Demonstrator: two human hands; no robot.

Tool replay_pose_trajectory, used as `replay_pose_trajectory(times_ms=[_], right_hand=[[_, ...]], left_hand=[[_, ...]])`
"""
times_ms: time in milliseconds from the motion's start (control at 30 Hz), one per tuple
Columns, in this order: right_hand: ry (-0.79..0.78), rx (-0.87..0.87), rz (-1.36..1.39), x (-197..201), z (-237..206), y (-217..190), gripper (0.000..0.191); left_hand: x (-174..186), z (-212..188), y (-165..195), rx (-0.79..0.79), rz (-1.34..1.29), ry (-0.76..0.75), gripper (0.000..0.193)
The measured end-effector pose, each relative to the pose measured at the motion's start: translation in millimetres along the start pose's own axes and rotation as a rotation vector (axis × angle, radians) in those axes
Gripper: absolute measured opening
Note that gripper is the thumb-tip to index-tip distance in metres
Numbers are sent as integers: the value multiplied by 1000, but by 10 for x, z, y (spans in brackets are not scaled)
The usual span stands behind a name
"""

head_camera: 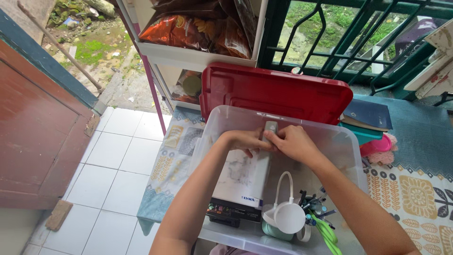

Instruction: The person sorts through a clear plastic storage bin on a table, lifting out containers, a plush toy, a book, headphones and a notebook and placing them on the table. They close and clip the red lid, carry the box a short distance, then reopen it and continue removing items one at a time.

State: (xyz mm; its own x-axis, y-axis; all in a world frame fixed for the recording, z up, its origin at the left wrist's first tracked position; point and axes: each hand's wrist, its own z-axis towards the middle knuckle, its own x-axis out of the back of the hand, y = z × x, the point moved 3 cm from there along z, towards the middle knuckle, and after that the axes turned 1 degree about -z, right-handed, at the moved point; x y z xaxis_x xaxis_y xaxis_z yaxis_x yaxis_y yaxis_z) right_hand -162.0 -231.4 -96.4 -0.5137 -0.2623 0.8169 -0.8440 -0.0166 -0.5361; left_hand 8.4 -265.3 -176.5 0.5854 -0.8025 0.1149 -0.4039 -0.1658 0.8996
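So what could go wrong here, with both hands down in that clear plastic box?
1. The left hand and right hand grip a small grey object together above the white flat box; a slip might drop it among the clutter.
2. The red lid stands propped behind the clear bin and could perhaps tip forward onto the hands.
3. The white cup and pens lie near the forearms and may get knocked.

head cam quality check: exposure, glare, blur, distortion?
Head view: even daylight, soft shadows; window greenery slightly bright, not blown out; mild sheen on red lid; clear bin walls hazy; left hand and right hand sharp, no motion blur; wide-angle bending at the edges.
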Motion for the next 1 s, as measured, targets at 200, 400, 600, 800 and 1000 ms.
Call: replay_pose_trajectory(times_ms=[200, 400, 600, 800, 1000], right_hand=[[363, 424, 451, 198, -124, -116, 35], [599, 540, 384, 387, -135, -31, 27], [303, 510, 333, 209, 40, 66, 34], [168, 698, 364, 68, 45, 32, 50], [236, 529, 295, 45, 66, 112, 43]], left_hand=[[244, -62, -2, -175, -532, 21, 61], [287, -285, 215, -334, -718, 209, 55], [209, -407, 455, -526, -809, 308, 57], [120, -409, 557, -704, -772, 310, 60], [188, -325, 464, -638, -579, 696, 63]])
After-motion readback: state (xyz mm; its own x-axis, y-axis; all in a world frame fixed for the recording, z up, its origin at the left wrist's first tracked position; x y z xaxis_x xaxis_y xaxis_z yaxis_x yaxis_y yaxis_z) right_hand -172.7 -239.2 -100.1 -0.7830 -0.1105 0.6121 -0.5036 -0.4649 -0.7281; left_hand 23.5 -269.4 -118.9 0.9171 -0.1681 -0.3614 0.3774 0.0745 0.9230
